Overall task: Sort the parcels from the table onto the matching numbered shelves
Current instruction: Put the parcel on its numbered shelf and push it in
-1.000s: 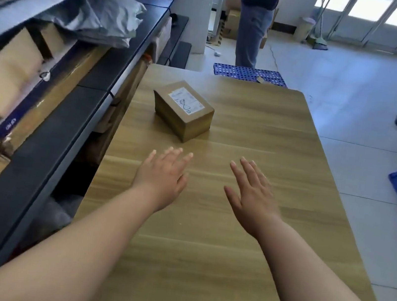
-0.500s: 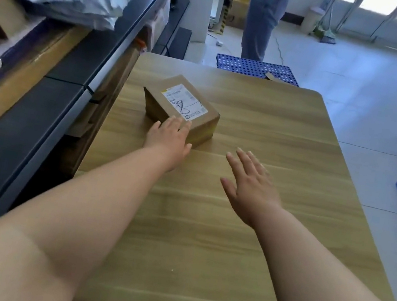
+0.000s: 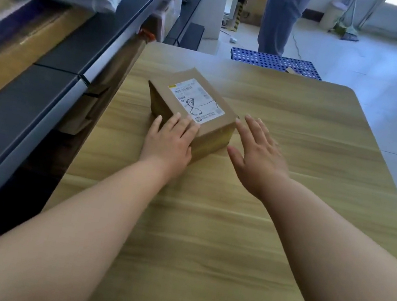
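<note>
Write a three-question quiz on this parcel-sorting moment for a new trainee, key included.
1. True or false: the left hand lies with its fingers on top of the parcel.
2. Which large handwritten digit is on the parcel's label? A) 3 B) 8 C) 5
3. Short answer: how many parcels lie on the table?
Key: 1 true; 2 B; 3 one.

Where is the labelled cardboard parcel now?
In the head view, the parcel lies on the table, left of centre near the shelves; the left hand rests on its near edge, the right hand close beside.
</note>
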Available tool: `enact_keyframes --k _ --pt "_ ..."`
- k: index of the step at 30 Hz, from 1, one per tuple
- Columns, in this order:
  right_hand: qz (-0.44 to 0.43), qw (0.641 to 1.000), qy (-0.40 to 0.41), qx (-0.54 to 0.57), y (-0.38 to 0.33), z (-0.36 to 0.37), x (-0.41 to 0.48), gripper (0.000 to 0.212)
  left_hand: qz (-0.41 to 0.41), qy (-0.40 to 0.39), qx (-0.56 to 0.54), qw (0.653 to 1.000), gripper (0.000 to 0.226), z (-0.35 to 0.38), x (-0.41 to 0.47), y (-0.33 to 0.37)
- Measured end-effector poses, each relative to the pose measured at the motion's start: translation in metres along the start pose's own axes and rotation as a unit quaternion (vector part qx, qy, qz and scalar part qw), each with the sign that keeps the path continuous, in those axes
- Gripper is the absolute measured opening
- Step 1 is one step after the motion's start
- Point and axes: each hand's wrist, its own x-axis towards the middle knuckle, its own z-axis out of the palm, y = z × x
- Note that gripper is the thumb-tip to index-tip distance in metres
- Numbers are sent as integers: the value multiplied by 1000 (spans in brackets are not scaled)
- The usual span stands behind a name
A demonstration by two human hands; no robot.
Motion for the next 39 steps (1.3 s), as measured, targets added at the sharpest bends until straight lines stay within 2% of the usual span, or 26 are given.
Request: enact_keyframes --k 3,6,8,10,13,16,17,19,21,22,25,28,30,31,34,39 --pt "6 1000 2 21 -5 -3 11 59 60 37 -29 997 48 -3 -18 -9" --pt "21 998 4 51 -17 -2 20 59 111 87 19 990 43 -8 -40 -28" --pt "53 993 -23 104 -27 3 18 61 73 69 47 994 46 -17 -53 -35" --pt "76 986 -72 128 -39 10 9 61 -13 -4 49 999 55 -28 -59 -33" --pt "81 991 -93 47 -57 25 -16 63 -130 -68 40 988 59 -32 -52 -29" --pt "73 991 -91 -68 -77 35 -53 66 -173 -89 14 981 62 -30 -47 -27" --pt "58 990 -86 -96 -83 37 -66 65 -179 -95 11 979 62 -30 -46 -27" --pt "14 993 -16 -113 -88 39 -80 58 -194 -102 4 976 60 -30 -46 -26" --pt "-32 995 49 -80 -81 33 -78 50 -209 -105 -9 972 56 -33 -46 -24" --pt "-43 997 54 -45 -77 27 -73 49 -208 -109 -14 972 54 -34 -45 -22" --pt "-43 999 -8 -9 -56 19 -56 57 -155 -123 -31 980 52 -34 -49 -16" --pt "2 999 -27 -22 -39 18 -42 61 -32 -143 -69 987 50 -32 -56 -14" --pt "39 998 -50 -28 -34 19 -44 61 31 -161 -30 986 50 -34 -58 -9" --pt "57 995 -72 -25 -31 20 -48 61 32 -156 9 987 50 -35 -59 -5" --pt "102 991 -91 -2 -28 22 -70 59 -65 -100 67 991 53 -38 -70 14" --pt "135 986 -95 -40 -38 25 -114 58 -169 -68 -101 978 63 -36 -127 46"
